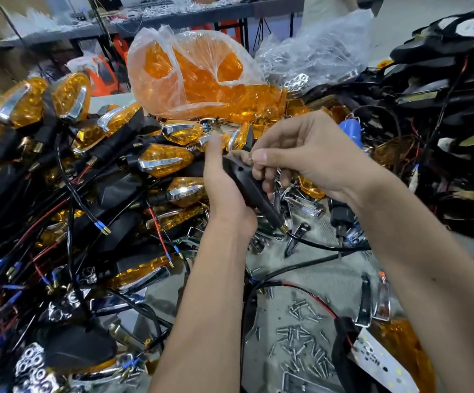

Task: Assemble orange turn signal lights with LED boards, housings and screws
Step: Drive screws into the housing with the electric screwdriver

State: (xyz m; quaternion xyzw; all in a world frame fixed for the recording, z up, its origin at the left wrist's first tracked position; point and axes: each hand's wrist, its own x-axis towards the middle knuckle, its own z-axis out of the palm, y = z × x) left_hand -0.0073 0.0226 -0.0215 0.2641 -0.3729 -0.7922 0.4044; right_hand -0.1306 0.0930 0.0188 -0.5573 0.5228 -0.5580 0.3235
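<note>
A black plastic turn-signal housing with a stalk (247,185) lies slanted between both hands above the surface (301,279). The left hand (224,191) cradles it from the left, thumb raised straight beside it; the right hand (301,157) curls its fingers round the housing's upper end. Small silver screws (301,336) lie scattered on the surface below, well apart from the hands.

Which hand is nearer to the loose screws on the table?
Neither clearly. The left hand and the right hand hold the black housing together, well beyond the screws, touching none.
</note>
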